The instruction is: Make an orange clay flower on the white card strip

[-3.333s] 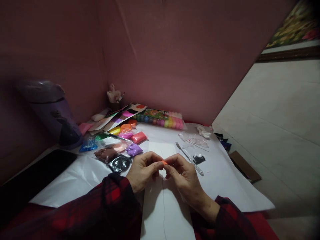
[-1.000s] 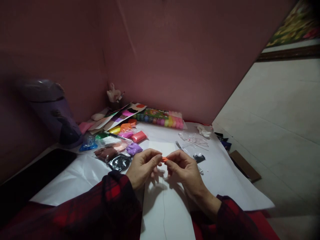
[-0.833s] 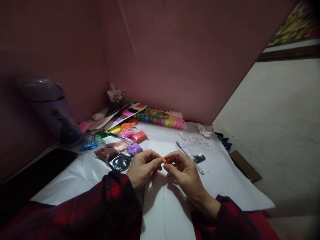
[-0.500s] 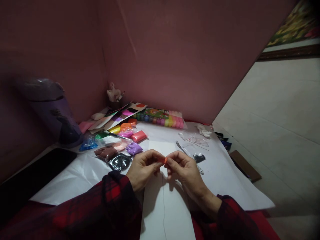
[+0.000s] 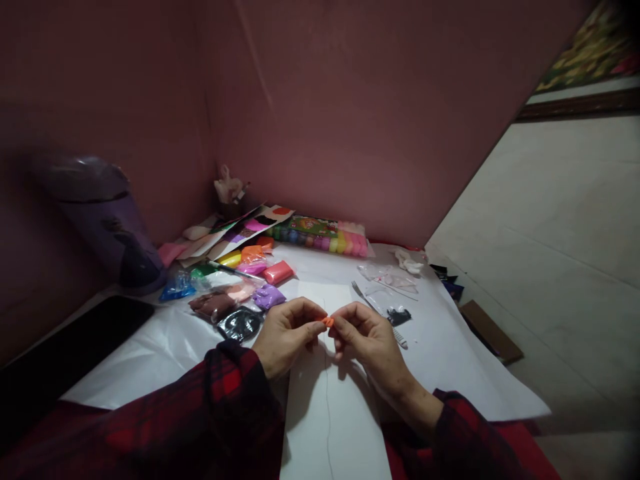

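A small lump of orange modelling clay (image 5: 328, 322) is pinched between both hands at the middle of the view. My left hand (image 5: 287, 335) grips its left end with thumb and forefinger. On the other end, the thumb and fingertips of my right hand (image 5: 373, 342) are closed. Beneath the hands lies a long white card (image 5: 333, 413) with a thin dark line running down its length. The fingertips hide part of the clay.
Wrapped clay packets, among them a purple one (image 5: 269, 297) and a black one (image 5: 241, 325), lie left of the hands. To the right are a fork (image 5: 363, 292) and clear plastic wrapping (image 5: 387, 277). A clay set (image 5: 320, 235) rests by the wall; a purple container (image 5: 117, 227) stands at left.
The fingertips have parted slightly, and more of the orange clay shows between them. Otherwise the hands and the things on the table stay in place.
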Motion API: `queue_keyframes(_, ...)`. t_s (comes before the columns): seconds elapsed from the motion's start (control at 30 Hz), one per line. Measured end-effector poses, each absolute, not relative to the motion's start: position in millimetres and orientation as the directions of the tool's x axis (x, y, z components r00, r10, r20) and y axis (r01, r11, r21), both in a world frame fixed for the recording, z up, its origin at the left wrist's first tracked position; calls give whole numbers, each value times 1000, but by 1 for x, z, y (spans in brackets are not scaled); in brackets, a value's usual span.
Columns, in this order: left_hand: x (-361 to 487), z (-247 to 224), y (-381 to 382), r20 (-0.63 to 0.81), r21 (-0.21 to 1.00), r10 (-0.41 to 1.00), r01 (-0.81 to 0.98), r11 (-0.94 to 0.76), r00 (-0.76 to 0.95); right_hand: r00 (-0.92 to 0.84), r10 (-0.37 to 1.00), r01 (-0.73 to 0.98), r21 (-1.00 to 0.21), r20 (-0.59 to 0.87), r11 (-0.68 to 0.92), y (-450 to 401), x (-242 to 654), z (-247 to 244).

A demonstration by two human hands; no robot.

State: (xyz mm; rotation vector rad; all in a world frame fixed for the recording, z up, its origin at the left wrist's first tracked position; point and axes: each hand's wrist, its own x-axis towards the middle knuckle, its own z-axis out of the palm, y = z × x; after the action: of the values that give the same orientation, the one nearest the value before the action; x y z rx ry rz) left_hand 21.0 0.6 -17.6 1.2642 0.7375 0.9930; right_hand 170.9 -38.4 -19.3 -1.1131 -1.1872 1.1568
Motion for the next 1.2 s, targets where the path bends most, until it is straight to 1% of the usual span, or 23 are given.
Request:
queue_keyframes(0.17, 20, -19, 1, 13, 985, 914, -164, 59, 405, 61, 989, -65, -988, 138, 142, -37, 170, -18)
queue_keyframes(0.3, 20, -16, 1, 0, 988, 914, -143, 63, 405, 42, 980, -62, -978, 196, 199, -37, 170, -21)
queue_keyframes(0.4, 21, -14, 1, 5, 986, 914, -152, 62, 405, 42, 967, 10, -968, 251, 251, -39, 170, -23)
queue_keyframes(0.5, 21, -14, 1, 25, 987, 909, -155, 44, 417, 38, 962, 83, -960, 272, 268, -40, 171, -23)
queue_keyframes(0.57, 20, -14, 0, 39, 987, 905, -159, 32, 425, 40, 970, 76, -968, 242, 238, -39, 171, -23)
queue_keyframes(0.73, 20, -18, 1, 82, 977, 896, -212, 14, 437, -3, 998, -90, -994, 62, 62, -34, 175, -26)
queue_keyframes(0.83, 20, -19, 2, 48, 981, 913, -193, 34, 405, 9, 997, -110, -991, 71, 71, -34, 174, -25)
queue_keyframes(0.97, 19, -18, 1, -5, 996, 905, -80, 43, 425, 22, 993, -90, -989, 115, 117, -38, 171, -20)
queue_keyframes(1.03, 19, -17, 1, 21, 997, 906, -82, 15, 423, 11, 993, -96, -989, 114, 114, -38, 170, -19)
queue_keyframes(1.13, 20, -18, 0, 84, 990, 908, -139, -29, 411, -19, 999, -152, -987, 48, 44, -37, 172, -22)
queue_keyframes(1.2, 20, -19, 1, 98, 986, 909, -164, -33, 406, -26, 999, -189, -982, 21, 15, -36, 174, -24)
